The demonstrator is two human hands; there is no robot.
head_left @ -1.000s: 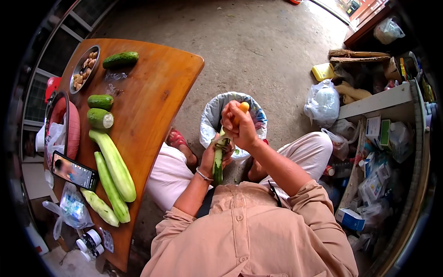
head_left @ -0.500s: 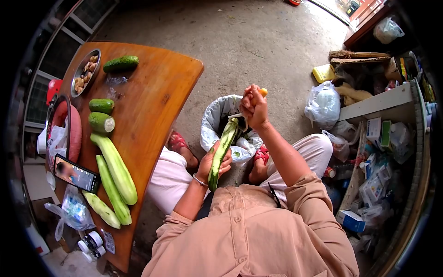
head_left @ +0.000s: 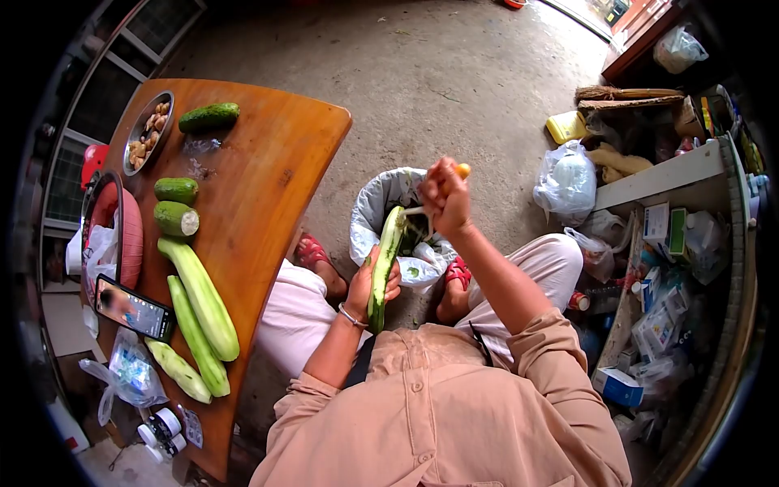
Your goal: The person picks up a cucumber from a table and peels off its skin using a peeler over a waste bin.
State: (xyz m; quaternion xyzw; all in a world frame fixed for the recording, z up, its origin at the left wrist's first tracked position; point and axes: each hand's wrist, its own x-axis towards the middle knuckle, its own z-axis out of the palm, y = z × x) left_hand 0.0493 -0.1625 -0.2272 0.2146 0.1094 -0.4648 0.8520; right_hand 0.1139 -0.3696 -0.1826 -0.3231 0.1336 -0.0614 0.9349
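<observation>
My left hand (head_left: 364,284) is wrapped round the lower part of a long, partly peeled cucumber (head_left: 389,240), pale with dark green strips of skin. It tilts upward over a bin (head_left: 363,213) lined with a white bag, where green peelings lie. My right hand (head_left: 448,199), slightly blurred, is closed on a peeler (head_left: 463,170) with a yellow-orange handle. The peeler's pale head is at the cucumber's upper end; whether it touches is hard to see.
On the wooden table (head_left: 280,170) to the left lie peeled cucumbers (head_left: 203,296), unpeeled pieces (head_left: 176,218), a whole cucumber (head_left: 208,118), a bowl of garlic (head_left: 148,134) and a phone (head_left: 134,307). Cluttered shelves (head_left: 661,174) with bags and boxes stand at the right.
My right hand has shifted slightly down with the peeler. The cucumber is turned a little, showing a wider pale peeled face near its top.
</observation>
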